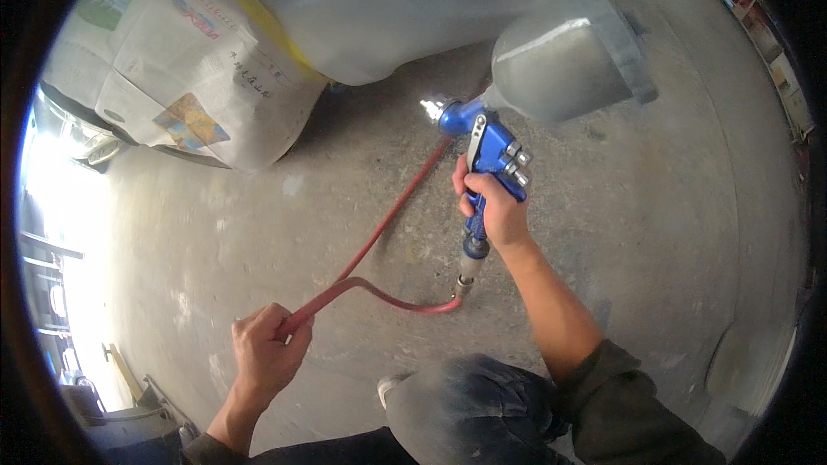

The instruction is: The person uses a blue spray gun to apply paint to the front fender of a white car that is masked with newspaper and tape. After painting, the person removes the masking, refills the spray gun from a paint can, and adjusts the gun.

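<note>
While the right hand (504, 211) is wrapped around the handle of a blue spray gun (493, 151), the left hand (269, 346) is closed on a red hose (401, 300), pinching it between thumb and curled fingers. The gun is held up in front of the person, right of centre, its silver nozzle (434, 109) pointing left; whether the silver trigger (475, 142) is squeezed cannot be told. Two metal knobs (519, 164) stick out from the back of its body, just above the right thumb. A large translucent grey cup (560, 69) is joined to the top of the gun and tilts toward the upper right.

Below the handle, a metal coupling (468, 269) connects to the hose, which bends left toward the left hand. Another length of red hose slants up and passes behind the gun.

Lower down are the person's knee (465, 405) in worn dark trousers and, at its left, part of a pale shoe (389, 389). Grey concrete floor (189, 232) stretches all around. Toward the upper left stands a grey vehicle body (379, 13), partly covered by printed masking paper (224, 77) edged with yellow tape (274, 30). Bright light comes in at the far left, and cluttered shelving (754, 17) lines the upper right edge.
</note>
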A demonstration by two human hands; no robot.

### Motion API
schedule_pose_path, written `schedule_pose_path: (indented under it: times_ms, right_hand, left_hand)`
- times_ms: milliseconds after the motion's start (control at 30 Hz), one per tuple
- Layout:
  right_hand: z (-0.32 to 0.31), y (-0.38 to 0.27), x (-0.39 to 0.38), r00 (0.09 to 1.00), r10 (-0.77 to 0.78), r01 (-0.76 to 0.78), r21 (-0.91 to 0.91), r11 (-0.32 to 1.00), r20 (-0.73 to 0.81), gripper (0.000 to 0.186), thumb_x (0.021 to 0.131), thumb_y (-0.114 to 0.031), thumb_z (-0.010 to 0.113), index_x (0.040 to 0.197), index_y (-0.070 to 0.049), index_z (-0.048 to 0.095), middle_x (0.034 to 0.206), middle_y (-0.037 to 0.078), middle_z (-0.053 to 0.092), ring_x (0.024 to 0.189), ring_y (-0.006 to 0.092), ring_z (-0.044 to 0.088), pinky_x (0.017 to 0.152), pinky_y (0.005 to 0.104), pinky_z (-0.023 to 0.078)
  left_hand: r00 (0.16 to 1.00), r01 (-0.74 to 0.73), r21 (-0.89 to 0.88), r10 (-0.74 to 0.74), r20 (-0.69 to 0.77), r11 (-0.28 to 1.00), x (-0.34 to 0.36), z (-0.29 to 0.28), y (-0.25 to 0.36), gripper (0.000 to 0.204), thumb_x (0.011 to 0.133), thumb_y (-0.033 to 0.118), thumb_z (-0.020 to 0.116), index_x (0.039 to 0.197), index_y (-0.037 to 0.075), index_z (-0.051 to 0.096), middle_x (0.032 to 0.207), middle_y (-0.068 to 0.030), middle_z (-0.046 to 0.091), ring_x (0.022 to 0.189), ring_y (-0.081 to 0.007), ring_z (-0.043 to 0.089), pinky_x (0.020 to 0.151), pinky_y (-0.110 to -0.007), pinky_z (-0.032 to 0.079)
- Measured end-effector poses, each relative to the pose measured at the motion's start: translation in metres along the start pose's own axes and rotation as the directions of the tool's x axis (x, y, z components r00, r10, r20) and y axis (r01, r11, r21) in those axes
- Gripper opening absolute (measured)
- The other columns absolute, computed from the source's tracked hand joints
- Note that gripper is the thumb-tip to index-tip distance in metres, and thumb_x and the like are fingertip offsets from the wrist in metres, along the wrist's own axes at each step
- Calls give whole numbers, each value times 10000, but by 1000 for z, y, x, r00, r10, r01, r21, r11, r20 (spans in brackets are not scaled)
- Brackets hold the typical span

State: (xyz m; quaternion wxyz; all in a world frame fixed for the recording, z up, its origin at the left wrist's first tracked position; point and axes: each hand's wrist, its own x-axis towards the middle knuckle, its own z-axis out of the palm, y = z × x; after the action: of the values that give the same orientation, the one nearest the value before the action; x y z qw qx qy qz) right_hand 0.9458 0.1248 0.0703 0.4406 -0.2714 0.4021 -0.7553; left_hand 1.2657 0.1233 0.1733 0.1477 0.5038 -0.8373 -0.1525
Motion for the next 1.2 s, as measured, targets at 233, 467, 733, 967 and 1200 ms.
schedule_pose_path:
  times_ms: [233,467,733,967,1200]
  right_hand:
    - [-36,-17,6,986,-52,44,-54,998,-159,107,795,-62,541,863,12,575,739,81,568,610,124,511,459,254,401]
    - [-60,-31,17,970,-118,111,-43,993,-211,91,801,-89,579,770,-3,575,664,56,561,481,110,471,427,253,379]
    - [-66,-57,17,939,-205,154,-196,968,-276,97,794,-65,535,845,-12,599,733,55,561,588,96,478,462,233,386]
    - [-32,-62,-1,997,-70,66,-236,970,-11,82,782,-45,538,824,-8,598,737,51,564,582,79,481,462,220,382]
    - [-13,-77,0,993,-41,73,-303,950,113,86,797,-15,530,826,-4,610,717,39,581,566,70,498,463,218,394]
  left_hand:
    - [996,13,-12,-12,85,1000,0,7,36,228,738,100,776,689,23,567,542,-95,527,439,-196,511,448,-316,414]
    - [988,10,2,-10,154,1000,3,11,47,209,738,102,775,752,20,583,554,-97,535,449,-204,516,457,-315,414]
    - [977,40,-24,-34,210,999,5,11,50,204,755,104,768,765,3,591,583,-101,565,470,-204,540,469,-307,431]
    - [977,-37,-47,46,210,998,3,8,49,201,769,110,768,741,15,593,577,-96,554,469,-205,541,466,-318,435]
    - [979,-56,-97,73,188,994,9,7,49,222,760,128,784,724,24,592,569,-93,530,455,-215,523,455,-325,421]
